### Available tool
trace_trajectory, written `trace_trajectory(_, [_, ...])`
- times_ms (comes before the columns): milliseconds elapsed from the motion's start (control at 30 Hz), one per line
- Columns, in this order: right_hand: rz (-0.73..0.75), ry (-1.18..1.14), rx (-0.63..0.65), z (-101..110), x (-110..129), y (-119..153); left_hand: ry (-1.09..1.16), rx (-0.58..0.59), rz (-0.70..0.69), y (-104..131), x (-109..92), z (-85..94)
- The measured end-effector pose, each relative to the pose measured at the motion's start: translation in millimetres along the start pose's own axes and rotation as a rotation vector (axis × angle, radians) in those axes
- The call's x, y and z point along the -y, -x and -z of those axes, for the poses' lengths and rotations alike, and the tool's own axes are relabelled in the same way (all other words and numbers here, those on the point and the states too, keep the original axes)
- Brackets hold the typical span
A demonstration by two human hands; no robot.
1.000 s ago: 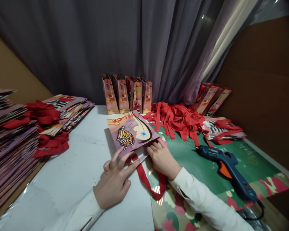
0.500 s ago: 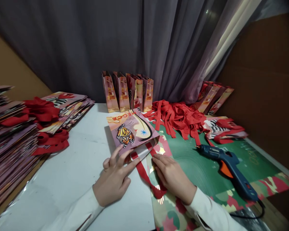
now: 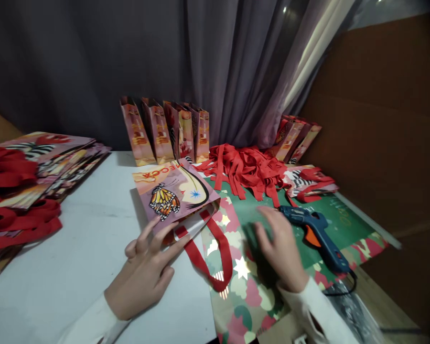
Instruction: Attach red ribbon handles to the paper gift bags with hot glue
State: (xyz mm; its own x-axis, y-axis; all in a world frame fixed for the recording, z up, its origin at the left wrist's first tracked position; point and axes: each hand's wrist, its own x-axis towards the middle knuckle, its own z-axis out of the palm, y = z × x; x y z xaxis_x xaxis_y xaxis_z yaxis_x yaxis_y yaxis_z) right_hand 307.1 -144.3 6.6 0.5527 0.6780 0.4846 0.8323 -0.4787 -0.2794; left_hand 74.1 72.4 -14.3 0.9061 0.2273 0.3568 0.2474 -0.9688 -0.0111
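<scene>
A paper gift bag [image 3: 175, 191] printed with a butterfly and a line-drawn face lies flat, its mouth toward me. From that mouth a red ribbon handle [image 3: 226, 253] loops out over the patterned sheet. Fingers spread, my left hand [image 3: 145, 267] rests on the bag's near edge and touches the ribbon's left end. My right hand [image 3: 281, 243] is off the bag, in the air over the green sheet, somewhat blurred, fingers apart and holding nothing. Just beyond it lies a blue glue gun [image 3: 315, 231] with an orange trigger, its nozzle close to my fingertips.
Several upright bags [image 3: 161, 131] stand at the back before a grey curtain [image 3: 146, 48]. A heap of red ribbons [image 3: 247, 169] lies behind the green sheet [image 3: 338, 217]. Flat bags [image 3: 68, 157] with ribbons are stacked at left. More bags [image 3: 294, 138] stand at back right.
My right hand has let go of the ribbon and moved right toward the glue gun. My left hand stays on the bag. The view has turned to the right.
</scene>
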Motion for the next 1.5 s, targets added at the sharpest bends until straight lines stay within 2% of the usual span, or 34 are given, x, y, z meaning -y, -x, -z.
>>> trace_trajectory(33, [-0.165, 0.127, -0.094, 10, -20, 5, 0.011, -0.013, -0.008, 0, 1, -1.0])
trace_trajectory(67, [-0.340, 0.290, -0.110, 20, -42, 10, 0.024, -0.024, -0.010, 0, 3, -2.1])
trace_trajectory(100, [-0.500, 0.432, -0.066, 29, -65, 17, 0.036, -0.031, -0.008, 0, 3, -3.0])
trace_trajectory(167, [-0.694, 0.517, 0.151, 46, -106, 29, 0.051, -0.039, -0.005, -1, 4, -4.1])
trace_trajectory(233, [-0.755, 0.371, 0.377, 59, -136, 35, 0.042, -0.039, -0.008, -1, 4, -4.1])
trace_trajectory(267, [-0.772, 0.277, 0.450, 64, -145, 35, 0.033, -0.037, -0.015, -1, 3, -3.7])
trace_trajectory(333, [-0.822, 0.065, 0.516, 73, -152, 31, 0.017, -0.038, -0.026, -2, 3, -2.9])
trace_trajectory(400, [-0.942, -0.169, 0.508, 82, -148, 26, 0.013, -0.047, -0.031, -2, 2, -2.4])
trace_trajectory(500, [-1.182, -0.484, 0.408, 93, -130, 24, 0.015, -0.056, -0.021, -3, 2, -2.8])
trace_trajectory(567, [-1.241, -0.663, 0.293, 97, -116, 29, 0.017, -0.054, -0.018, -3, 2, -3.3])
trace_trajectory(633, [-1.191, -0.862, 0.200, 99, -103, 34, 0.015, -0.051, -0.017, -3, 2, -3.5])
trace_trajectory(700, [-1.121, -0.998, 0.170, 98, -94, 37, 0.013, -0.041, -0.012, -2, 2, -3.2])
trace_trajectory(800, [-1.024, -0.965, 0.240, 91, -82, 30, 0.015, -0.026, -0.002, -2, 1, -2.4])
trace_trajectory(867, [-0.917, -0.827, 0.387, 81, -69, 16, 0.033, -0.016, 0.001, -1, 1, -2.0])
trace_trajectory(967, [-0.593, -0.677, 0.667, 62, -42, -13, 0.052, -0.006, 0.007, 0, 0, -1.5])
trace_trajectory(1067, [-0.224, -0.696, 0.729, 36, -18, -41, 0.035, 0.011, 0.001, 2, 0, -0.5])
trace_trajectory(1133, [-0.086, -0.721, 0.740, 18, -9, -55, 0.017, 0.029, -0.004, 2, 0, 0.5])
trace_trajectory(1300, [0.033, -0.731, 0.835, -16, -1, -74, -0.002, 0.027, -0.011, 2, 1, 1.8])
trace_trajectory(1500, [0.126, -0.751, 0.839, -34, 8, -77, 0.011, 0.033, 0.013, 5, 2, 0.0])
